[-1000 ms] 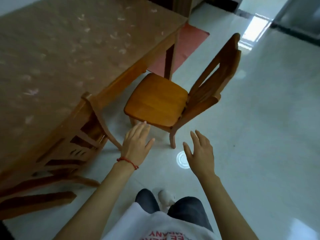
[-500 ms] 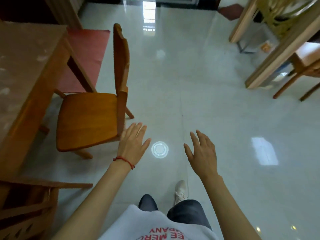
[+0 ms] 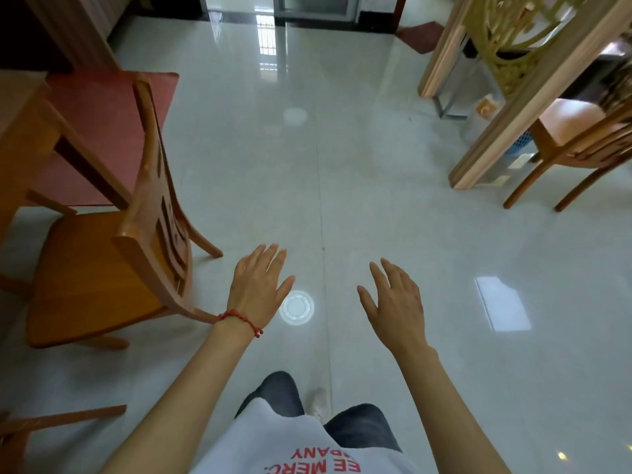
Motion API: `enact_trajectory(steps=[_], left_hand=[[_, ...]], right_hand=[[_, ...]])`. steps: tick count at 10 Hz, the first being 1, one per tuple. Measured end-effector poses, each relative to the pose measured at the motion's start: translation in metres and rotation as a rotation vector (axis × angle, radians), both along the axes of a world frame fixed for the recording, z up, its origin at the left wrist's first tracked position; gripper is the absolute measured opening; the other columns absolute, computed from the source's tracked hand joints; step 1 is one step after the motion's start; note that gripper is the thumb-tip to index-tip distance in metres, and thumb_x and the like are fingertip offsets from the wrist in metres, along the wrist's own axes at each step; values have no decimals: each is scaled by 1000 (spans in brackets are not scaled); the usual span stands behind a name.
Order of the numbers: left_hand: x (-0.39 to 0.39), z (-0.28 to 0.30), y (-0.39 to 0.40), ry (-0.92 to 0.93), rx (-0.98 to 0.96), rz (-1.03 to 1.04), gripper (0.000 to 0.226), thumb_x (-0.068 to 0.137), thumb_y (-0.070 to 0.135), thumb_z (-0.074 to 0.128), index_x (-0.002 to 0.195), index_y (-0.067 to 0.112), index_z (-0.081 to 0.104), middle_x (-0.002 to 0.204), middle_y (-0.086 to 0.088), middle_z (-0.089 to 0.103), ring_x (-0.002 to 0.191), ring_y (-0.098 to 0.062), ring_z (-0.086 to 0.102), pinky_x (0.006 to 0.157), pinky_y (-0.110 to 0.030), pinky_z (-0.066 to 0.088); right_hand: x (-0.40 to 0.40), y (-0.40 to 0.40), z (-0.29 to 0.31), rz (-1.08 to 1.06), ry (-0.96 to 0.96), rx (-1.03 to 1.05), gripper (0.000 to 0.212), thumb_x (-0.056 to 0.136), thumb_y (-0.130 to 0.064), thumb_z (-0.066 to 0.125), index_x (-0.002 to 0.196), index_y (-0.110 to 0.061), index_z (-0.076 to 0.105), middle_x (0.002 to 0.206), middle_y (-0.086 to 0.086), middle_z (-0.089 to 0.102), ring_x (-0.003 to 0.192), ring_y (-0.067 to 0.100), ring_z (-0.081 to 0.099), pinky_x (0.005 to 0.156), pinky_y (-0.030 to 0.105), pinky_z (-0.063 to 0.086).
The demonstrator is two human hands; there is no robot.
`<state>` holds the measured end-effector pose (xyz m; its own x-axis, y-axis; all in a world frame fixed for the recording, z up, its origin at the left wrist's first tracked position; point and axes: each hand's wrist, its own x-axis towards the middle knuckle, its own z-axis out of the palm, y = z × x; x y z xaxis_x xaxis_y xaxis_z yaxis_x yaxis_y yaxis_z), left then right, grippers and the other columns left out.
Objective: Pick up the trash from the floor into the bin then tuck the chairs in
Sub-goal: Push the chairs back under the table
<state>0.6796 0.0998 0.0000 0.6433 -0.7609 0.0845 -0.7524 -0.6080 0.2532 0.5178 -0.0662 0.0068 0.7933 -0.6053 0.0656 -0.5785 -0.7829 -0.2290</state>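
Note:
My left hand (image 3: 258,285), with a red string at the wrist, hovers open over the floor just right of a wooden chair (image 3: 92,268). The chair stands pulled out from the wooden table (image 3: 20,131) at the left, with its backrest (image 3: 154,186) towards me. My right hand (image 3: 393,302) is open too, held over bare floor with nothing in it. A small orange-and-white packet (image 3: 485,106) lies on the floor under the far right table. Part of a blue basket (image 3: 521,142) shows behind that table's leg.
A second chair's rail (image 3: 61,419) pokes in at the lower left. At the right stand a light wooden table leg (image 3: 506,121) and another chair (image 3: 581,138). A red mat (image 3: 102,131) lies under the left table. The glossy tiles show a round lamp reflection (image 3: 297,307).
My view has swung right, away from the left table; the pulled-out chair now sits at the left and the right table has come into view. Both hands stay open and empty.

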Motion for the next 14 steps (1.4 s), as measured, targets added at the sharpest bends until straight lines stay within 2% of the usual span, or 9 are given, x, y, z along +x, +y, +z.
enact_trajectory(steps=[1, 2, 5, 7, 9, 11, 13, 14], left_hand=[[11, 0, -25, 6, 14, 15, 54, 83, 39, 39, 112, -1, 61, 113, -21, 64, 106, -39, 60, 84, -51, 48], [31, -1, -46, -9, 7, 36, 51, 82, 37, 48, 112, -1, 61, 113, -22, 64, 106, -39, 60, 85, -51, 48], [153, -14, -127, 30, 44, 75, 48, 78, 31, 55, 112, -2, 61, 114, -22, 63, 107, -40, 59, 85, -53, 47], [231, -9, -170, 51, 42, 103, 56, 84, 40, 36, 113, 0, 61, 116, -21, 63, 108, -39, 58, 86, -52, 47], [285, -4, -204, 51, 46, 174, 52, 83, 39, 44, 112, -1, 62, 114, -21, 64, 106, -40, 60, 83, -52, 49], [322, -7, -231, 52, 66, 325, 55, 83, 40, 36, 111, 0, 62, 115, -20, 64, 106, -39, 60, 82, -52, 49], [348, -2, -257, 66, 67, 612, 49, 82, 35, 50, 112, -1, 61, 116, -22, 63, 109, -40, 58, 85, -53, 48], [347, 2, -265, 76, 55, 765, 54, 85, 39, 39, 113, -1, 61, 117, -23, 62, 109, -41, 57, 86, -53, 47]], right_hand=[[14, -30, -2, 11, 7, 21, 55, 87, -43, 35, 119, -7, 58, 124, 18, 60, 112, 36, 58, 90, 47, 47], [35, -55, -3, 21, 2, 51, 57, 87, -45, 32, 123, -7, 56, 128, 18, 57, 117, 37, 54, 94, 47, 44], [158, -139, -20, 47, 18, 87, 59, 88, -46, 30, 124, -7, 55, 130, 18, 56, 118, 37, 53, 95, 47, 43], [245, -191, -14, 81, 5, 66, 55, 88, -44, 34, 121, -6, 57, 126, 19, 58, 113, 37, 57, 92, 48, 46], [319, -232, -8, 161, -3, 52, 54, 88, -43, 35, 120, -6, 57, 124, 19, 60, 111, 37, 58, 91, 47, 46], [396, -275, -6, 329, -22, 62, 55, 88, -44, 34, 121, -7, 57, 125, 18, 59, 113, 37, 57, 92, 47, 45], [475, -314, -3, 615, -2, 57, 53, 87, -43, 36, 117, -7, 60, 121, 17, 62, 108, 35, 61, 87, 46, 49], [504, -324, 6, 790, -18, 33, 55, 91, -46, 29, 117, -9, 60, 120, 15, 63, 107, 33, 62, 86, 45, 50]])
